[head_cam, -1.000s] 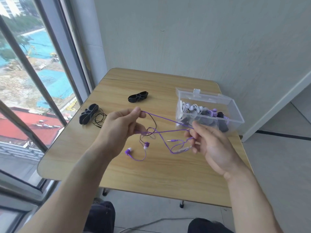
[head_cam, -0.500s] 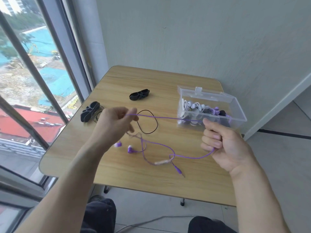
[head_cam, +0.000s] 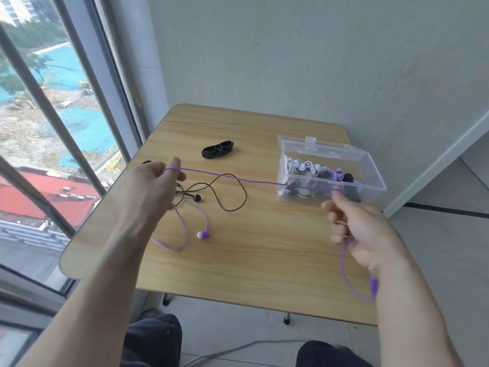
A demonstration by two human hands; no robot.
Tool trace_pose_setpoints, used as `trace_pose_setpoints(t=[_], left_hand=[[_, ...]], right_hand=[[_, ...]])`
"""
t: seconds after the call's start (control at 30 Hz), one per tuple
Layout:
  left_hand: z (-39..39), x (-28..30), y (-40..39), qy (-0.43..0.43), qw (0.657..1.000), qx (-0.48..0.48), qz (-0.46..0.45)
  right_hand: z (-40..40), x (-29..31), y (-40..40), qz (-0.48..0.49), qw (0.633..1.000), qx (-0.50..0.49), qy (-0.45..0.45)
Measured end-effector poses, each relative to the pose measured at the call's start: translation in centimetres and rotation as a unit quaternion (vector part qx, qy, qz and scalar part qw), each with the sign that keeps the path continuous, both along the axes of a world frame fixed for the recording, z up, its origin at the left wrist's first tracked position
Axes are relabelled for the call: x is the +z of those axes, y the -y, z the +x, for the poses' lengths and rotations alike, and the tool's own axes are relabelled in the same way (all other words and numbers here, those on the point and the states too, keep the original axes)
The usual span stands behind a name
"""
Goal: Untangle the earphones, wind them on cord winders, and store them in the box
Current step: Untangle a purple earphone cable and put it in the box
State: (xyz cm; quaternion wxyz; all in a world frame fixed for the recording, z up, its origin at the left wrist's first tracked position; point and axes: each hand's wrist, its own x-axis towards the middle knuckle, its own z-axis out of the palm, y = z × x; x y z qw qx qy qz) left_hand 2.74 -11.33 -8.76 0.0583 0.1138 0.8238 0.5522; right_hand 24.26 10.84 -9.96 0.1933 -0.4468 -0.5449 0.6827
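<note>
While my left hand (head_cam: pixel 152 186) pinches one end of the purple cord (head_cam: pixel 238 179) and my right hand (head_cam: pixel 362 229) curls round the other, it stretches taut above the table (head_cam: pixel 264 260), with the open box (head_cam: pixel 370 178) far right.

No legible txt or labels anywhere (box incl.).
</note>
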Motion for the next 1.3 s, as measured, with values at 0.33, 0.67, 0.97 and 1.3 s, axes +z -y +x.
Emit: trace_pose_setpoints(t=[0.33,0.67,0.97,1.3], left_hand=[[0.2,0.0,0.2,0.023,0.997,-0.056,-0.038],[5.7,-0.1,-2.2,-0.069,0.952,-0.285,-0.092],[4.5,-1.2,-1.1,-0.142,0.907,-0.344,-0.195],[2.4,-1.1,0.4,-0.092,0.909,-0.328,-0.24]], right_hand=[[0.2,-0.1,-1.2,0.056,0.99,-0.119,-0.049],[-2.6,-0.7,8.4,0.386,0.889,0.237,-0.067],[-2.6,-0.3,5.8,0.366,0.921,0.09,-0.094],[-1.1,0.2,1.8,0.181,0.926,-0.276,-0.181]])
